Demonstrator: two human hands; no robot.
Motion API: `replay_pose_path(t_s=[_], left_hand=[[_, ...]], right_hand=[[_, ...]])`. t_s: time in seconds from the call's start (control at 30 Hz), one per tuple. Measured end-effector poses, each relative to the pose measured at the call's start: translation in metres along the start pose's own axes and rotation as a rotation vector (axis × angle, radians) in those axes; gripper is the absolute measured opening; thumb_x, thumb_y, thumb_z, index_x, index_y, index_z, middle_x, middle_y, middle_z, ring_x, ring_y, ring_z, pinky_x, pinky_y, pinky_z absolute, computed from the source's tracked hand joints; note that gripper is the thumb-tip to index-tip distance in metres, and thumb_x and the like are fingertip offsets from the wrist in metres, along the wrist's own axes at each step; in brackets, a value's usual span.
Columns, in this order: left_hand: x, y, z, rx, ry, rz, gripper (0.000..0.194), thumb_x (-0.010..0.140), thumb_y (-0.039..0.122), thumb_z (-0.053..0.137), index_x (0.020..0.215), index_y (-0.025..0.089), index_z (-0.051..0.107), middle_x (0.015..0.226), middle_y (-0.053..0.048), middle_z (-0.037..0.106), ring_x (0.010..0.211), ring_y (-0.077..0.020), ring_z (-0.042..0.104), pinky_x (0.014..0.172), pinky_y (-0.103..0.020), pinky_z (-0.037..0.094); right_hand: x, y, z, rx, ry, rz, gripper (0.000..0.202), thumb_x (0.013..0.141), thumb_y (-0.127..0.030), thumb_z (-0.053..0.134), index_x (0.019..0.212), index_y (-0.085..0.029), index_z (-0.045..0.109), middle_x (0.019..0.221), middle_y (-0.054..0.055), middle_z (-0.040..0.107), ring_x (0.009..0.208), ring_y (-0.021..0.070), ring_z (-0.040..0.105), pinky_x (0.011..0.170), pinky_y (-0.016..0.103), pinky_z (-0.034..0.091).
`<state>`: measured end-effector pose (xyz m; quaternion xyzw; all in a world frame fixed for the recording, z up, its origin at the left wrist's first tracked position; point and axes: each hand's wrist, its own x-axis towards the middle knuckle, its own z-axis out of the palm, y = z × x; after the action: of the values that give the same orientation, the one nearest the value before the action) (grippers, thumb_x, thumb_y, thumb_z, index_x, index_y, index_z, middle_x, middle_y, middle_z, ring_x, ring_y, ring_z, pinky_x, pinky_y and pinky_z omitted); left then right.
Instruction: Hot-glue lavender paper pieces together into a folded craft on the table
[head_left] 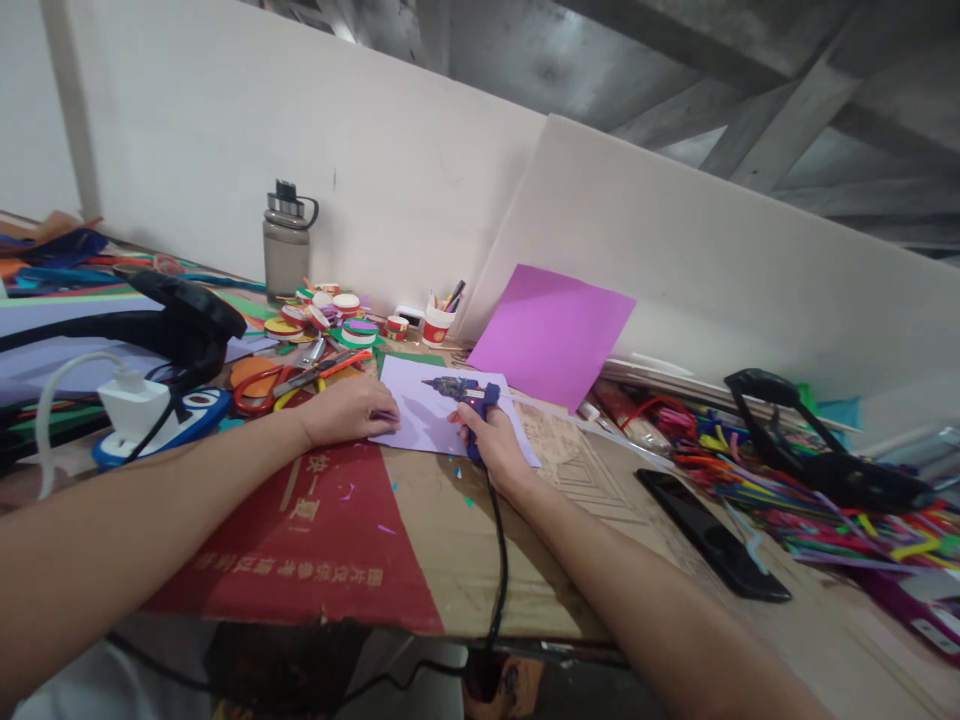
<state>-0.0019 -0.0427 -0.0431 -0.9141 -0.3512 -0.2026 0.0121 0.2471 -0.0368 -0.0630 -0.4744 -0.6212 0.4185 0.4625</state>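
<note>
My right hand [487, 432] is wrapped round a dark blue hot glue gun [481, 396], its nozzle pointing left above a pale lilac sheet of paper [427, 432]. A black cord runs from the glue gun's grip down over the table's front edge. At the sheet's left edge, my left hand [349, 410] is closed with its fingertips low. A small dark purplish bit shows at those fingertips, too small to name. Beneath the sheet lies flattened cardboard [442, 540] with a red printed part, dotted with paper scraps.
Scissors [262, 388], an orange cutter [349, 360] and tape rolls [346, 304] lie behind my left hand, near a bottle [286, 245]. A cup of pens [438, 322] and a purple sheet [555, 330] stand behind. To the right are a phone [709, 530] and colourful pipe cleaners [810, 500].
</note>
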Motion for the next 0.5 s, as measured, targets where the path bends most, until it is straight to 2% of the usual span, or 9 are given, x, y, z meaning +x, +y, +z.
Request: replay_pose_path(t_s=[0.13, 0.37, 0.5], left_hand=[[0.0005, 0.0019, -0.0019, -0.002, -0.01, 0.018, 0.018, 0.087, 0.03, 0.06, 0.095, 0.018, 0.071, 0.093, -0.005, 0.071, 0.088, -0.0157, 0.062, 0.079, -0.024, 0.041], [0.0024, 0.0017, -0.0011, -0.015, -0.024, -0.043, 0.018, 0.087, 0.03, 0.058, 0.09, 0.019, 0.072, 0.09, -0.004, 0.072, 0.086, -0.0161, 0.062, 0.077, -0.024, 0.041], [0.0025, 0.0022, -0.0001, -0.002, -0.021, -0.008, 0.019, 0.089, 0.03, 0.055, 0.089, 0.019, 0.072, 0.088, -0.004, 0.071, 0.084, -0.0156, 0.061, 0.076, -0.024, 0.04]], right_hand=[[0.0008, 0.0014, 0.0001, 0.003, 0.007, 0.0, 0.033, 0.078, -0.048, 0.057, 0.074, -0.017, 0.066, 0.056, -0.001, 0.052, 0.05, 0.0108, 0.045, 0.05, 0.024, 0.034], [0.0005, 0.0, -0.0005, 0.001, -0.009, 0.009, 0.034, 0.078, -0.048, 0.057, 0.076, -0.016, 0.066, 0.056, -0.001, 0.051, 0.051, 0.0111, 0.045, 0.05, 0.024, 0.034], [0.0001, -0.0012, -0.0007, -0.011, -0.005, 0.011, 0.034, 0.078, -0.048, 0.056, 0.076, -0.016, 0.066, 0.056, -0.001, 0.051, 0.051, 0.0113, 0.045, 0.05, 0.024, 0.034]])
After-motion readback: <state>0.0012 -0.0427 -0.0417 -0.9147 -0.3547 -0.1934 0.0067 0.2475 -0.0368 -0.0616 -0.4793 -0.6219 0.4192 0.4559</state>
